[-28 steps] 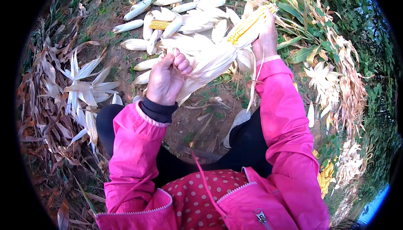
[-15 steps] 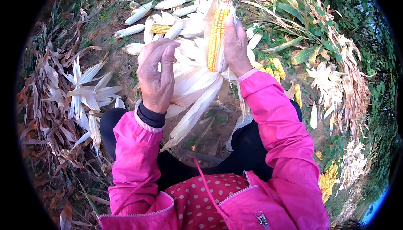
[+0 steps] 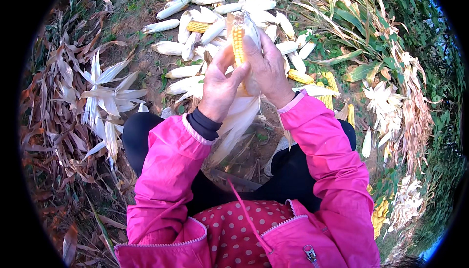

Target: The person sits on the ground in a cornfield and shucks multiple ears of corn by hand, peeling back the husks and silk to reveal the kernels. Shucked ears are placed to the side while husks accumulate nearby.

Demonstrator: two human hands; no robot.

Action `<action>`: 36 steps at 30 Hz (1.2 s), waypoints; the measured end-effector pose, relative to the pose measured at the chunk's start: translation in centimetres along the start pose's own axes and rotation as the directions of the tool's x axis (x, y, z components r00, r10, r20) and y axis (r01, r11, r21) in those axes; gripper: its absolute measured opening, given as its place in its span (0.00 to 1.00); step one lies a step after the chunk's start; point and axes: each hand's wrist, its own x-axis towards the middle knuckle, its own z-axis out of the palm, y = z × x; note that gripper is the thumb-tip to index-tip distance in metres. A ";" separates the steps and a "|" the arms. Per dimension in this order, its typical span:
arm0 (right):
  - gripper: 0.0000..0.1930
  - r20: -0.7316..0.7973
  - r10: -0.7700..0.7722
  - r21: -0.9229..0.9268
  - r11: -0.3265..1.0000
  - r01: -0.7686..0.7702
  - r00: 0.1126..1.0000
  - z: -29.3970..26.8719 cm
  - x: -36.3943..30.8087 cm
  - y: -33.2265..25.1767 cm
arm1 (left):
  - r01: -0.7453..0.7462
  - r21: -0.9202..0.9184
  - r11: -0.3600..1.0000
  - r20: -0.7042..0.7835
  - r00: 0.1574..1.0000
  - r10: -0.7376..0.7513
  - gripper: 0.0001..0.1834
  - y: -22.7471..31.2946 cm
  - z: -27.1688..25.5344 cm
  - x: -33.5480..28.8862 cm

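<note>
- Ground (image 3: 152, 75): earth-brown, patched with grass; carries all loose items below.
- Green foliage (image 3: 439, 72): banked along the ground's right edge.
- Dry brown leaves (image 3: 53, 121): heaped along its left edge.
- Corn stalks (image 3: 342, 13): long-leaved, part green, at the far right corner.
- Ears in white husk (image 3: 212, 32): loose pile towards the far edge, beyond the hands; one shows yellow kernels.
- Bare yellow ears (image 3: 327, 101): lying near the right forearm.
- Right hand (image 3: 271, 70): clamped along the right side of the held ear.
- Left hand (image 3: 220, 87): at the ear's lower left, thumb by its lower end; fingers partly hidden, firmness of grip cannot be told.
- Held ear (image 3: 238, 43): yellow, between both hands, raised above the ground, one end pointing to the far edge.
- Peeled husk (image 3: 239, 116): pale, hanging below the hands.
</note>
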 end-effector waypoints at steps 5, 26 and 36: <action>0.22 0.029 -0.061 -0.099 0.993 0.063 0.998 -0.4 -0.1 0.0 | 0.073 -0.055 0.996 0.052 0.996 -0.071 0.29 0.9 0.0 0.0; 0.23 0.058 0.113 0.331 0.935 -0.126 0.992 0.8 -1.0 -2.0 | 0.121 -0.261 0.958 0.151 0.985 -0.083 0.34 1.8 0.2 -0.6; 0.12 -0.048 0.072 0.225 0.973 -0.059 0.996 0.3 -0.4 -0.3 | 0.090 -0.374 0.923 0.142 0.989 -0.038 0.21 0.5 0.9 -0.2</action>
